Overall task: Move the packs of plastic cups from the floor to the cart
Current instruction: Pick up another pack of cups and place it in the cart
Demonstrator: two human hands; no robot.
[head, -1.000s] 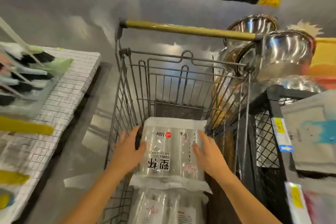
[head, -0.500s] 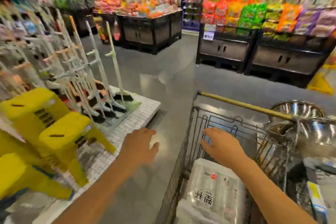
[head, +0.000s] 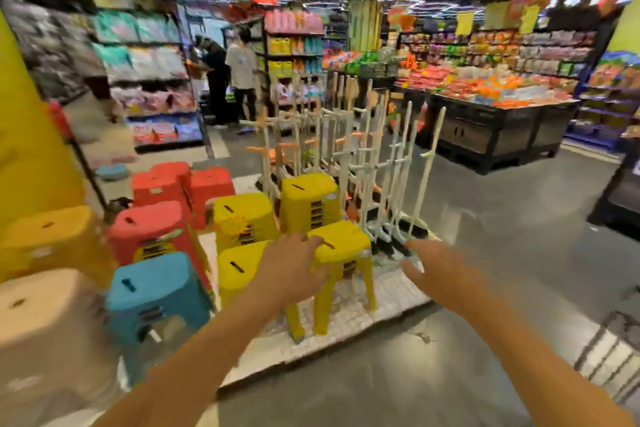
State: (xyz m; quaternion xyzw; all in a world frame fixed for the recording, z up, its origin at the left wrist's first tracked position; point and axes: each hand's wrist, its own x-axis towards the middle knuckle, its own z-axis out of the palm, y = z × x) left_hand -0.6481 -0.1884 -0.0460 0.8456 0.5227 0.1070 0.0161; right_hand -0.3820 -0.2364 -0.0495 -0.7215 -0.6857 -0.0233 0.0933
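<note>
On the shop floor, head view, motion blur throughout.

Left hand [head: 294, 267]: at 6 to 7 o'clock of centre, arm stretched forward, palm down, fingers loosely spread, holding nothing. It overlaps the near yellow stool [head: 341, 253] in the picture; contact cannot be told.

Right hand [head: 440, 267]: at 5 o'clock, arm stretched forward, fingers spread wide, nothing in it, over bare floor beside the platform corner.

Packs of plastic cups: not in view.

Cart: only a pale barred object [head: 613, 360] shows at the 4 o'clock edge of frame; too blurred to name.

Stools: yellow, red [head: 152, 236], one blue [head: 156, 291] and a beige one [head: 45, 308] stand close together from 8 to 10 o'clock, tops slotted.

Platform [head: 349, 322]: low, pale and tiled, carrying the stools; its front edge runs diagonally from 7 o'clock up to a corner just below the right hand.

Rack of white poles [head: 363, 163]: upright at 12 o'clock on the far end of the platform, just behind the yellow stools.

Open floor [head: 502, 218]: grey, glossy, clear from 6 o'clock out to 2 o'clock, bounded by a dark produce stand [head: 498, 135] at 1 to 2 o'clock.

Left boundary: yellow pillar [head: 31, 135] at 9 o'clock.

Aisle: two people [head: 232, 76] stand well off at 11 o'clock between shelves.
</note>
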